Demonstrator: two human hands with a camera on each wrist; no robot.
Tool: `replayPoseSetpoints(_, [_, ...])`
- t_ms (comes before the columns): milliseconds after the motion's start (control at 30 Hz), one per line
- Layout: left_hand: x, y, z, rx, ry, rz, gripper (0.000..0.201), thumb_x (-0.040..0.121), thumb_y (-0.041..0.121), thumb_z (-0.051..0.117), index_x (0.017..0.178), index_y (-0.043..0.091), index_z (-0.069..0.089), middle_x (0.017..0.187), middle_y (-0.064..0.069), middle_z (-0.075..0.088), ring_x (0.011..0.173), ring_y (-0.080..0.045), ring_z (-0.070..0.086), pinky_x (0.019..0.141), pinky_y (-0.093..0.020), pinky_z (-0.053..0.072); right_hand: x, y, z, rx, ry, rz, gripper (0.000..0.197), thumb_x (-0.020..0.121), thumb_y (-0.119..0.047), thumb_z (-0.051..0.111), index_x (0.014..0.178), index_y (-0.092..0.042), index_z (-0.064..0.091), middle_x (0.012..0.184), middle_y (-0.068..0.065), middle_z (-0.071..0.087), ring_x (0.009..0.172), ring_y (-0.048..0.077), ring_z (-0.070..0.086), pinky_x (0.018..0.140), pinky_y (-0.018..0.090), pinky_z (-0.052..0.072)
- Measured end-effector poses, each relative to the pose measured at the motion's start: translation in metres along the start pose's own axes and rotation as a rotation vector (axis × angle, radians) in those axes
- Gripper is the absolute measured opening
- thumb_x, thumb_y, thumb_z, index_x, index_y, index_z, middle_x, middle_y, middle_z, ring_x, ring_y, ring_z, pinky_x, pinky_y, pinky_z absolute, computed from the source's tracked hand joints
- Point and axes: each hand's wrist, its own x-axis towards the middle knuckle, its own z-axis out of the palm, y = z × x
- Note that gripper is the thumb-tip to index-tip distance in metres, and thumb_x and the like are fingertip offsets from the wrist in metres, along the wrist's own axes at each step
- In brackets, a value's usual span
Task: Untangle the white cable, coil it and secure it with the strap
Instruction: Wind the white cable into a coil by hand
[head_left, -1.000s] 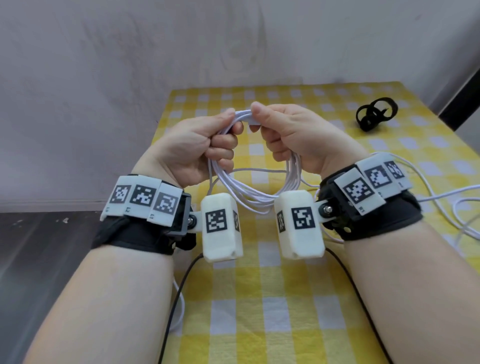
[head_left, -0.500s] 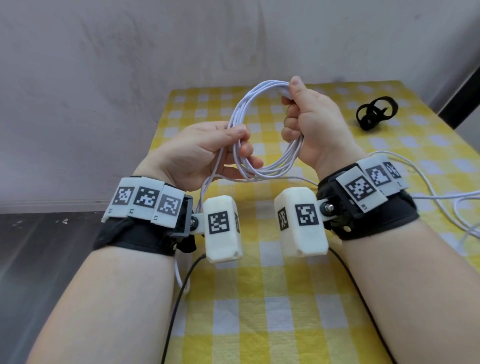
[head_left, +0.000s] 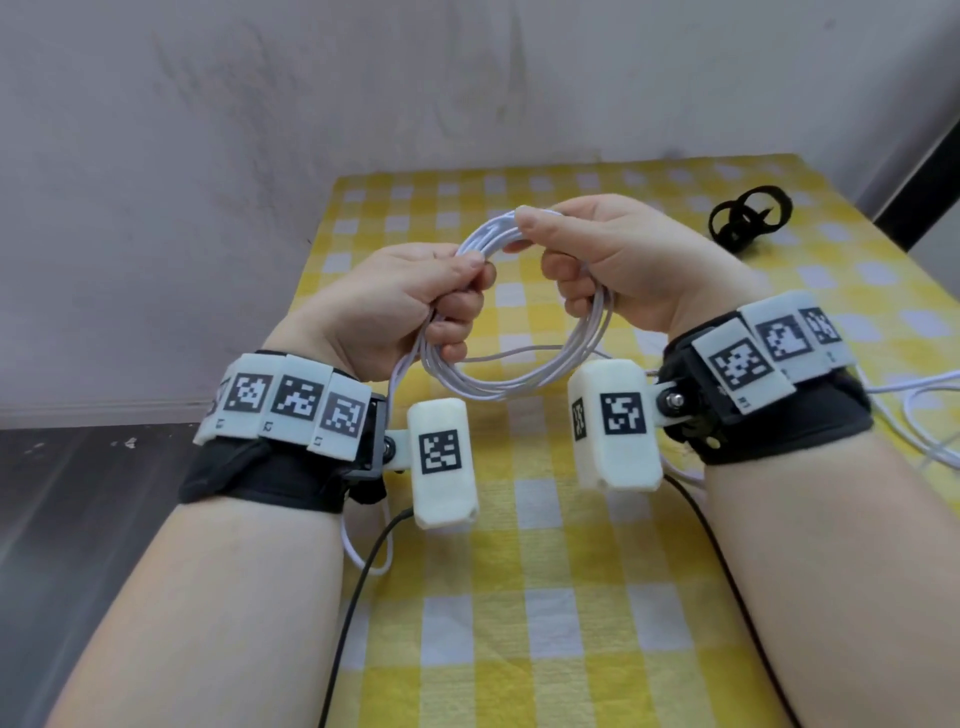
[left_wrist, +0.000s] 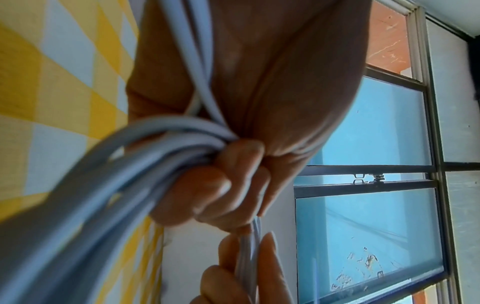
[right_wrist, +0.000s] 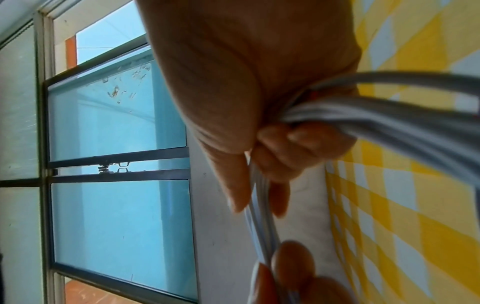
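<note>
White cable (head_left: 511, 358) hangs as a round coil above the middle of the desk (head_left: 545, 597), gripped on both sides: left hand (head_left: 400, 301) and right hand (head_left: 618, 270) each curl tight around its loops. Loose cable trails off the right edge. The strap (head_left: 748, 221) lies near the far right corner.

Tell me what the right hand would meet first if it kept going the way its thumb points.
Probably the left hand. The right hand grips the white cable coil with its thumb aimed left along the top strands, and the left hand's thumb pinches those strands close by. Depth looks matched, though one view cannot confirm it.
</note>
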Motion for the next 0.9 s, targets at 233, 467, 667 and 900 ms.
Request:
replayPoseSetpoints(233, [-0.003, 0.000, 0.001, 0.081, 0.016, 0.083, 0.033, 0.093, 0.026, 0.042, 0.113, 0.006, 0.058, 0.076, -0.007, 0.068, 0.062, -0.018, 0.064, 0.063, -0.030, 0.052, 0.005, 0.000, -0.005, 0.248, 0.204, -0.020, 0.032, 0.097, -0.032, 0.050, 0.071, -0.016, 0.044, 0.044, -0.011, 0.028, 0.036, 0.004, 0.022, 0.037, 0.016, 0.021])
replayPoseSetpoints(467, [-0.004, -0.001, -0.006, 0.108, 0.001, 0.071, 0.031, 0.093, 0.022, 0.046, 0.120, 0.010, 0.058, 0.107, -0.011, 0.069, 0.095, -0.024, 0.065, 0.085, -0.036, 0.053, 0.009, 0.001, -0.007, 0.392, 0.392, -0.054, 0.033, 0.098, -0.030, 0.049, 0.069, -0.017, 0.042, 0.041, -0.011, 0.032, 0.033, 0.005, 0.024, 0.036, 0.016, 0.022])
replayPoseSetpoints(667, [-0.002, 0.005, -0.005, -0.021, 0.105, 0.115, 0.038, 0.078, 0.018, 0.057, 0.114, 0.007, 0.060, 0.102, -0.011, 0.067, 0.095, -0.025, 0.061, 0.080, -0.028, 0.054, 0.005, -0.003, -0.005, 0.259, 0.248, -0.083, 0.033, 0.099, -0.028, 0.047, 0.069, -0.017, 0.041, 0.044, -0.011, 0.028, 0.034, 0.004, 0.022, 0.037, 0.015, 0.021])
replayPoseSetpoints(900, [0.000, 0.010, 0.003, -0.012, 0.096, 0.143, 0.032, 0.091, 0.018, 0.051, 0.118, 0.002, 0.059, 0.092, -0.012, 0.069, 0.078, -0.023, 0.066, 0.082, -0.035, 0.055, 0.002, -0.008, 0.002, 0.197, 0.270, -0.129, 0.031, 0.099, -0.027, 0.048, 0.069, -0.018, 0.043, 0.046, -0.010, 0.030, 0.035, 0.004, 0.021, 0.036, 0.017, 0.020])
